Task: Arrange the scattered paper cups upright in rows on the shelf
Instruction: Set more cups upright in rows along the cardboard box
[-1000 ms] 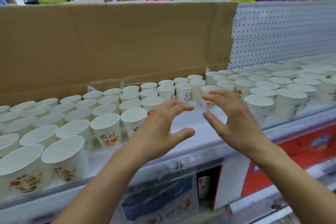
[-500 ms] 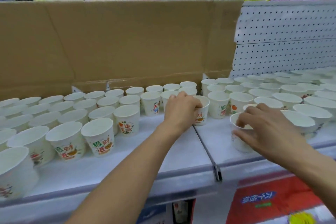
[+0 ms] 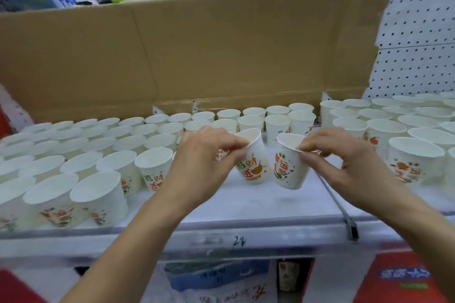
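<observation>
Now both hands are loaded. The left hand pinches a printed cup by its rim and upper wall, with the fingers curled over its near side. The right hand pinches a second cup at the rim between thumb and forefinger. The two cups sit between the hands, just beside each other with a narrow gap, each tilted rather than upright. They are over a bare strip of the shelf, and whether either base touches it I cannot tell. Half a second ago the left hand was reaching forward onto a cup in the row beyond it, while the right hand lay over the mouth of a cup standing on the shelf beneath it. A second ago both hands were spread and held nothing. Since then the hands have drawn in toward each other and back toward the person, each bringing a cup along. The standing cups fill the shelf in upright rows past the outer side of the left hand, beyond the fingertips of both hands, and past the outer side of the right hand. Far beyond the hands, behind those rows, a cardboard sheet stands upright, and a pegboard panel shows beyond the right hand.
</observation>
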`<control>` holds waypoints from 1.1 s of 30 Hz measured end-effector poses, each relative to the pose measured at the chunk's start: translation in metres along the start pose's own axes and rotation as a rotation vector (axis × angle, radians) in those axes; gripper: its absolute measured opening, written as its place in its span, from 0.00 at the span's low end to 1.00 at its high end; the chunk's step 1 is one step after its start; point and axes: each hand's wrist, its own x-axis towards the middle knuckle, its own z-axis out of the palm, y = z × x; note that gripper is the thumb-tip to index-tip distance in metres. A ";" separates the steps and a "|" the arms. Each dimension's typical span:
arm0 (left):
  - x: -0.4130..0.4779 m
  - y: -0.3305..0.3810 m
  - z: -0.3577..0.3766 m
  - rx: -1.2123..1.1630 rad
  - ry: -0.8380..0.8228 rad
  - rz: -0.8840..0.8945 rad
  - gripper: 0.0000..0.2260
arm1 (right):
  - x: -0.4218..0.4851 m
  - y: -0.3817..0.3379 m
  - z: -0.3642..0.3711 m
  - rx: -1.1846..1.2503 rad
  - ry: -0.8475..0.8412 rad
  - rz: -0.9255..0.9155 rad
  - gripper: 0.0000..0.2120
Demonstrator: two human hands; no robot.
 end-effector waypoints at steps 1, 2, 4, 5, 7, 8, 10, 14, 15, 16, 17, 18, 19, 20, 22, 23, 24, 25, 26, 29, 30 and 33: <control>-0.008 -0.003 -0.015 0.019 -0.003 0.001 0.07 | 0.002 -0.008 0.005 0.015 -0.001 -0.014 0.05; -0.016 -0.007 -0.030 0.041 -0.002 0.002 0.07 | 0.004 -0.017 0.011 0.027 -0.006 -0.027 0.05; -0.029 -0.017 -0.058 0.085 0.005 -0.011 0.07 | 0.007 -0.032 0.022 0.051 -0.015 -0.066 0.05; -0.034 -0.023 -0.071 0.099 0.013 -0.020 0.06 | 0.009 -0.040 0.029 0.064 -0.019 -0.090 0.04; -0.043 -0.034 -0.090 0.135 0.035 -0.044 0.05 | 0.012 -0.054 0.042 0.081 -0.030 -0.138 0.05; -0.047 -0.039 -0.097 0.161 0.035 -0.061 0.05 | 0.013 -0.060 0.050 0.083 -0.032 -0.163 0.06; -0.054 -0.046 -0.103 0.217 0.013 -0.096 0.06 | 0.015 -0.070 0.065 0.055 -0.031 -0.227 0.08; -0.062 -0.056 -0.102 0.320 -0.029 -0.049 0.05 | 0.019 -0.080 0.089 0.048 -0.093 -0.290 0.09; -0.063 -0.057 -0.101 0.341 -0.037 -0.042 0.04 | 0.019 -0.082 0.093 0.066 -0.123 -0.291 0.09; -0.064 -0.059 -0.101 0.363 -0.052 -0.043 0.04 | 0.018 -0.082 0.098 0.077 -0.152 -0.290 0.08; -0.065 -0.060 -0.101 0.384 -0.075 -0.045 0.04 | 0.018 -0.083 0.101 0.080 -0.177 -0.289 0.08; -0.066 -0.062 -0.101 0.395 -0.092 -0.038 0.04 | 0.018 -0.082 0.104 0.082 -0.198 -0.285 0.08; -0.067 -0.064 -0.101 0.396 -0.104 -0.030 0.04 | 0.017 -0.082 0.105 0.084 -0.216 -0.277 0.08; -0.068 -0.065 -0.101 0.393 -0.118 -0.028 0.04 | 0.017 -0.081 0.107 0.083 -0.231 -0.269 0.08; -0.068 -0.068 -0.103 0.395 -0.157 -0.050 0.05 | 0.019 -0.079 0.108 0.078 -0.249 -0.256 0.06; -0.069 -0.069 -0.104 0.404 -0.180 -0.064 0.05 | 0.019 -0.078 0.109 0.077 -0.254 -0.251 0.05; -0.069 -0.071 -0.105 0.410 -0.198 -0.075 0.06 | 0.020 -0.077 0.110 0.077 -0.258 -0.248 0.05; -0.070 -0.073 -0.106 0.410 -0.205 -0.079 0.06 | 0.021 -0.076 0.111 0.078 -0.261 -0.245 0.05; -0.070 -0.074 -0.107 0.407 -0.206 -0.080 0.06 | 0.021 -0.075 0.112 0.079 -0.267 -0.243 0.06; -0.073 -0.077 -0.109 0.421 -0.225 -0.105 0.05 | 0.023 -0.075 0.112 0.087 -0.287 -0.222 0.07; -0.073 -0.077 -0.109 0.432 -0.237 -0.113 0.05 | 0.023 -0.074 0.112 0.087 -0.290 -0.217 0.07; -0.074 -0.075 -0.110 0.460 -0.269 -0.120 0.07 | 0.022 -0.074 0.112 0.079 -0.298 -0.217 0.08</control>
